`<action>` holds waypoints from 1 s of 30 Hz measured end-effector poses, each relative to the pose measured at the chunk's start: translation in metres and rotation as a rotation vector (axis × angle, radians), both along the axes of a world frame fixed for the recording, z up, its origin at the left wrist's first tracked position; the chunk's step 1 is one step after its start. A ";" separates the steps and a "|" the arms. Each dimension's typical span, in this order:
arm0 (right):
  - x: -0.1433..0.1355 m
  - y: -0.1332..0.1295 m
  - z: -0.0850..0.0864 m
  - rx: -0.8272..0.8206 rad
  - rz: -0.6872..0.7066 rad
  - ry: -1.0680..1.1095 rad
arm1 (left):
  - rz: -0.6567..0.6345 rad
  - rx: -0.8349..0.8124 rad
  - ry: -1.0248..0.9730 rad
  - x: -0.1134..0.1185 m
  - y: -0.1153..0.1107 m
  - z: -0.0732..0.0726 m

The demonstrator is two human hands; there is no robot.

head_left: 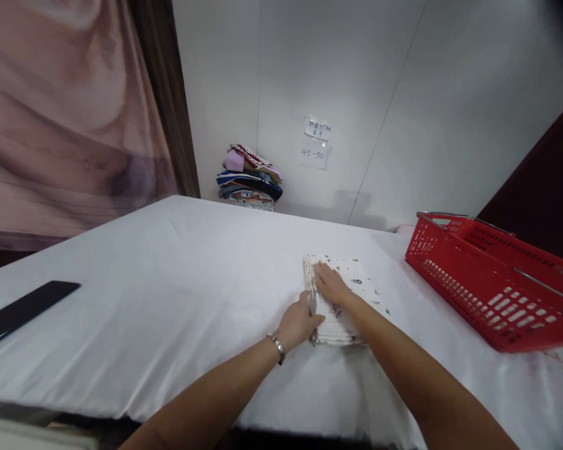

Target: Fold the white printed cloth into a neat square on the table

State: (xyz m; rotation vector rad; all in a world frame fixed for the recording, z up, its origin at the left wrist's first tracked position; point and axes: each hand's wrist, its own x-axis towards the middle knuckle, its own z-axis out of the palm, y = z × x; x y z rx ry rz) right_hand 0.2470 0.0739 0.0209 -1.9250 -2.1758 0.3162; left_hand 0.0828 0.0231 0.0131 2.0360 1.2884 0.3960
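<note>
Cloth [359,282], folded | long axis: near-to-far | layered edge: facing left hand [300,322]

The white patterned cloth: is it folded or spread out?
Folded: the patterned cloth forms a compact rectangle, with stacked layers showing along its left edge, where the left hand is; the right hand lies on top.

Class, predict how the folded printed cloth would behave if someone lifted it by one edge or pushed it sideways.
The folded cloth would probably sag and open, since its edge shows soft, stacked layers. It seems unlikely to roll or tip, as it lies low and flat. A push might ruck the wrinkled white sheet beneath.
</note>
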 end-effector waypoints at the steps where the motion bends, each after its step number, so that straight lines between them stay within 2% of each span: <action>1: -0.006 0.005 -0.004 -0.026 0.013 -0.018 | 0.001 0.016 0.013 0.000 -0.001 -0.001; 5: -0.010 0.009 -0.012 -0.065 0.049 -0.017 | 0.001 0.061 0.042 0.000 -0.003 -0.003; 9: 0.002 0.017 -0.001 -0.087 0.063 0.035 | -0.047 0.140 0.029 -0.001 -0.005 -0.006; 13: 0.002 0.039 0.008 -0.036 0.010 -0.040 | -0.116 0.218 0.049 -0.003 -0.007 -0.005; 17: -0.015 0.058 -0.003 -0.052 0.024 -0.118 | -0.150 0.247 0.100 -0.002 -0.008 -0.002; 20: -0.022 0.063 -0.012 -0.056 0.023 -0.125 | -0.162 0.248 0.100 -0.002 -0.009 -0.001; 25: -0.018 0.054 -0.003 -0.099 0.007 -0.064 | -0.139 0.217 0.103 -0.003 -0.009 0.001; 27: -0.015 0.041 0.003 -0.079 -0.015 -0.034 | -0.128 0.192 0.101 -0.004 -0.010 0.004; 30: -0.006 0.007 0.008 -0.063 -0.030 -0.029 | -0.129 0.194 0.086 -0.005 -0.010 0.005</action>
